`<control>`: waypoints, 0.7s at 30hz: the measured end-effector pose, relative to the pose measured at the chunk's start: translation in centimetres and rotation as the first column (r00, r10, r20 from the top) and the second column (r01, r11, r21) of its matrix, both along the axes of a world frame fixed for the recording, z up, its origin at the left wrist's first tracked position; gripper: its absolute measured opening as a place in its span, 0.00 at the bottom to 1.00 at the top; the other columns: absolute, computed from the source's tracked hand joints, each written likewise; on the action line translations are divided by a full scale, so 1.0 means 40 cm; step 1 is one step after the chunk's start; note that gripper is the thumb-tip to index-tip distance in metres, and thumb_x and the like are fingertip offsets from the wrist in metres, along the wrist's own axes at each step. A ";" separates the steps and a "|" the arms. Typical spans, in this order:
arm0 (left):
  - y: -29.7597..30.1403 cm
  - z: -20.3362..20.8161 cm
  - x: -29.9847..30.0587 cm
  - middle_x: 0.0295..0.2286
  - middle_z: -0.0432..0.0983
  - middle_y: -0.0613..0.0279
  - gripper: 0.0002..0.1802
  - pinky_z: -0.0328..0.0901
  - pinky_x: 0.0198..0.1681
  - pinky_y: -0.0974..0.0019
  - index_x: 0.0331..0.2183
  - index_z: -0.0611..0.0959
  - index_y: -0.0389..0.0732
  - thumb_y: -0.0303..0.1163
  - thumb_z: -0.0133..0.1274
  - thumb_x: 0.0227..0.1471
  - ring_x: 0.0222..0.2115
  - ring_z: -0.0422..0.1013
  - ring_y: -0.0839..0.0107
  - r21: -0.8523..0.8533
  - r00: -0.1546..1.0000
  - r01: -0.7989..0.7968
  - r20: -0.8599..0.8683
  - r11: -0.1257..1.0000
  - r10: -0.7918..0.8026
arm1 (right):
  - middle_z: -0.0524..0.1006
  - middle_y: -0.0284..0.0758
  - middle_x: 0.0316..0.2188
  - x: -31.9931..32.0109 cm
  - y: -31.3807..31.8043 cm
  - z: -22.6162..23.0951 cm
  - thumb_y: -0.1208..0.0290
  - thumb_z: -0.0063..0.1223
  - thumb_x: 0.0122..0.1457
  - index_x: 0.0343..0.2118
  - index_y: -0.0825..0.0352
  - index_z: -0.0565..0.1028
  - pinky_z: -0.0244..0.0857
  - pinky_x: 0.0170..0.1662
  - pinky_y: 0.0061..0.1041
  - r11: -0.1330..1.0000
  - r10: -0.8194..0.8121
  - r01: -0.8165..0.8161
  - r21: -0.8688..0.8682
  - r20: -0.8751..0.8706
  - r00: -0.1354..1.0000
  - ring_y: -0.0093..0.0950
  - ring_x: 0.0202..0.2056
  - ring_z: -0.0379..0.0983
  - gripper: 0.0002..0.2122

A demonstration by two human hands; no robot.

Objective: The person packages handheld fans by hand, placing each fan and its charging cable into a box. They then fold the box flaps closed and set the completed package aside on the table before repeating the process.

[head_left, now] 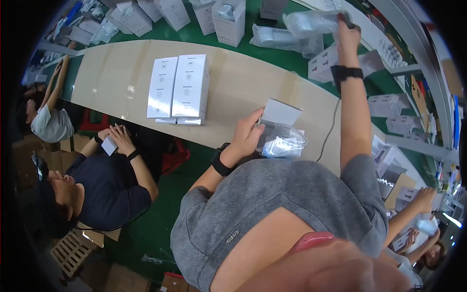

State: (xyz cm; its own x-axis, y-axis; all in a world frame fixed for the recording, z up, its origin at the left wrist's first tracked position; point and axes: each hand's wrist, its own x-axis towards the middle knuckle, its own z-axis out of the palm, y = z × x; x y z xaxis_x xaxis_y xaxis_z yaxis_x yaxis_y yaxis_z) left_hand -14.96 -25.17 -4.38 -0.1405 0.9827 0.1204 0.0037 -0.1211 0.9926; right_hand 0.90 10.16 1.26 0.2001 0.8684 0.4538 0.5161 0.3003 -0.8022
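My left hand (246, 132) is closed on the rim of an open white box (282, 112) at the table's near edge, close to my body. Transparent plastic wrap (284, 145) bulges at the box's mouth; what it covers is hard to make out. At the far right, my right hand (348, 41) is stretched out and grips a bubble-wrapped package (310, 24) above the green surface. Another bubble-wrapped package (272, 37) lies just below and left of it. An open white box (322, 65) stands by my right wrist.
Closed white boxes (188, 87) are stacked on the beige table (233, 87). Several open white boxes (228, 27) line the far side. A dark cable (331, 129) crosses the table at right. On the left, a seated co-worker (109, 187) holds a small white box (109, 145).
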 end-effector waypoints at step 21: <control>0.197 0.028 -0.264 0.31 0.73 0.49 0.22 0.61 0.38 0.70 0.41 0.71 0.28 0.23 0.35 0.41 0.32 0.69 0.67 0.021 0.966 -0.214 0.155 0.977 0.209 | 0.71 0.43 0.43 -0.293 0.080 0.008 0.58 0.47 0.52 0.46 0.66 0.66 0.60 0.48 0.30 0.940 0.285 -0.300 -0.163 0.859 0.425 0.41 0.45 0.66 0.22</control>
